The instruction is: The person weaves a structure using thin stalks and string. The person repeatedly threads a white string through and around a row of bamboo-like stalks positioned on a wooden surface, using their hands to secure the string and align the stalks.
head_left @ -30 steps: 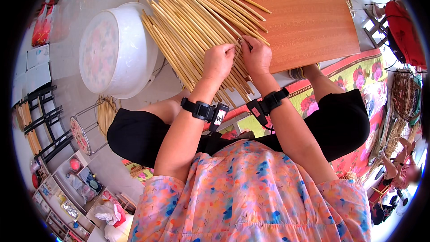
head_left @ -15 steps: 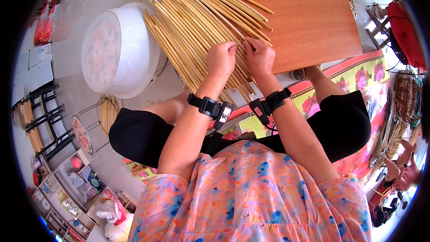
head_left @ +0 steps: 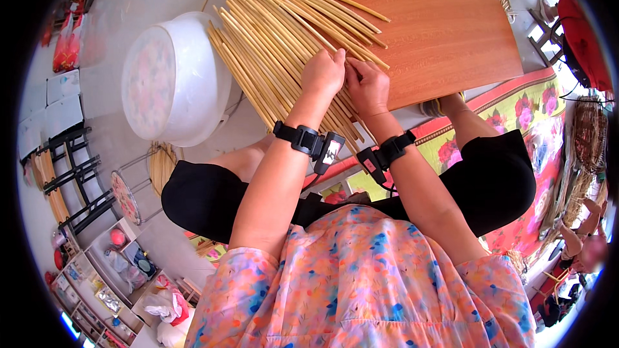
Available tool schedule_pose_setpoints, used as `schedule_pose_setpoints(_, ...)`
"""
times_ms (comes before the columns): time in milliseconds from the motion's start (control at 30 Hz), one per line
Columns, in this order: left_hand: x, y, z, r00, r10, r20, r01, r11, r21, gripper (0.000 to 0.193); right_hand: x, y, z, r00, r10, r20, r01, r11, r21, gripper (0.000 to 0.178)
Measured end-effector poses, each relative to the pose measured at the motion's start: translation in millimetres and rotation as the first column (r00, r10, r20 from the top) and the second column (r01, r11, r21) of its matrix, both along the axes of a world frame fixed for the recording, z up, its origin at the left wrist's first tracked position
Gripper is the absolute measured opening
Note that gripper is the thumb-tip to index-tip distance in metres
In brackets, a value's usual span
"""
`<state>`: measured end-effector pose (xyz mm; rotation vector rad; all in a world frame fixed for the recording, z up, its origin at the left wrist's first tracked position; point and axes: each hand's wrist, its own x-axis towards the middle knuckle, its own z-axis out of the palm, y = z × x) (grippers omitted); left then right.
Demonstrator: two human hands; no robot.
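A fan of long pale-yellow straw stalks (head_left: 277, 42) lies across the table's near left corner, with ends sticking out past the edge toward my lap. My left hand (head_left: 324, 72) is closed over the middle of the fan, fingertips pinching a lighter straw stalk that runs up and away to the left. Close beside it, my right hand (head_left: 369, 88) is also closed, thumb and fingers pressed together at the right side of the stalks. What the right fingers pinch is hidden. Both wrists wear black straps with small devices.
The brown wooden table (head_left: 445, 26) extends to the right of the stalks. A large white plastic tub (head_left: 193, 84) stands to the left, near a round-seated stool (head_left: 125, 196). Floral cloth (head_left: 516, 113) lies below the table on the right. Another person (head_left: 583, 245) sits at the far right.
My left hand has risen slightly and turned, its fingertips now farther up the stalks. My right hand has shifted slightly left and down. The thin loop seen between the fingertips is no longer visible.
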<state>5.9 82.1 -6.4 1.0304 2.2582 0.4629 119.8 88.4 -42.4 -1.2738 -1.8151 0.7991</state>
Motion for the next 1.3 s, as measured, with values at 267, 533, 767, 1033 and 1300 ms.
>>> schedule_pose_setpoints(267,-13.8,-16.3,-25.0,0.977,-0.007,0.214,-0.018,0.993,0.117,0.018,-0.6,0.1,7.3,0.999,-0.031,0.015,0.034,0.973,-0.227,0.026)
schedule_pose_setpoints(533,-8.8,-15.9,-14.1,0.981,-0.089,0.171,0.061,0.985,0.162,0.01,3.1,7.0,0.9,0.999,0.046,0.025,-0.042,0.988,-0.151,0.031)
schedule_pose_setpoints(767,-2.6,-18.5,-4.3,0.987,-0.155,-0.033,0.158,0.969,0.188,0.008,2.1,6.6,5.4,0.999,-0.015,0.031,0.021,0.977,-0.21,0.036)
schedule_pose_setpoints(1033,1.4,-17.1,-14.4,0.997,-0.008,0.072,-0.008,0.975,0.222,0.009,2.8,8.8,1.3,0.998,0.0,0.056,0.012,0.977,-0.212,0.039)
schedule_pose_setpoints(1300,-4.8,-8.3,-26.8,0.97,0.132,0.202,-0.152,0.985,0.087,0.036,-0.4,1.5,0.9,0.997,-0.028,0.071,0.04,0.985,-0.166,0.038)
